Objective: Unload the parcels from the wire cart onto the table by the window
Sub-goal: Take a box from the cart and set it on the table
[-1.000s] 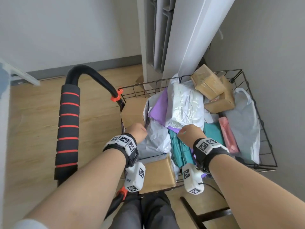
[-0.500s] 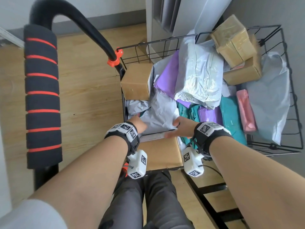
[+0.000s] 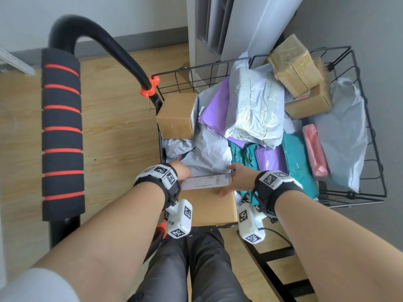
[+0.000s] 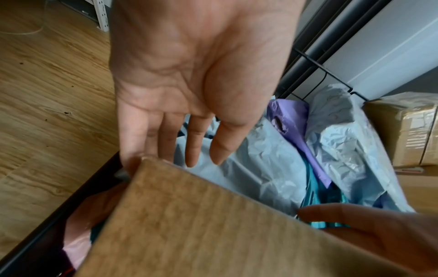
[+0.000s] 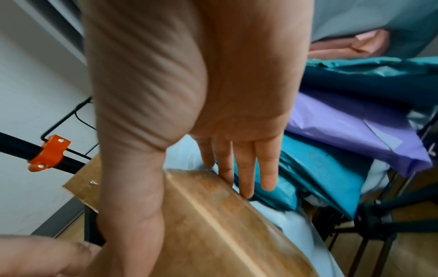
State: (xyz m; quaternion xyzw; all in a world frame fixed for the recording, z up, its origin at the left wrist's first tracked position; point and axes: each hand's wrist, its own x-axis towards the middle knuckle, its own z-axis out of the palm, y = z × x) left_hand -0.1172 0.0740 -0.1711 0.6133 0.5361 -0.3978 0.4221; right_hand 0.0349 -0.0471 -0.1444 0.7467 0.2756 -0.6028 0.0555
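Item: flat cardboard box point(image 3: 210, 203), brown, matte, with a white shipping label along its far edge; lies at the near-left corner of the wire cart point(image 3: 359, 118), against the near rim.

Hands: left hand point(image 3: 182, 171) at the box's far-left corner, fingers straight and pointing down beside it, palm open in the left wrist view, with no closed grasp to be seen. Right hand point(image 3: 236, 179) at the far-right corner, thumb laid over the top face, fingers extended down the far side against the teal mailers point(image 3: 298, 162). The box is bracketed but looks not yet firmly gripped.

Risks, as judged:
- Smooth cardboard held only by flat fingers could slide free on lifting.
- The near edge may catch the cart's rim.
- The soft grey poly bag point(image 3: 209, 153) touching the far edge could drag up with it.
- The taped cartons point(image 3: 298, 68) stacked at the far-right corner sit tilted above the rim and could topple if the cart is jolted.

Other contents: crinkled, slippery poly mailers in purple point(image 3: 214, 105), silver-white point(image 3: 255, 110) and pink point(image 3: 315, 149); small cube carton point(image 3: 175, 115) at the left side. Cart: thin black wire; foam-ribbed handle point(image 3: 62, 131).
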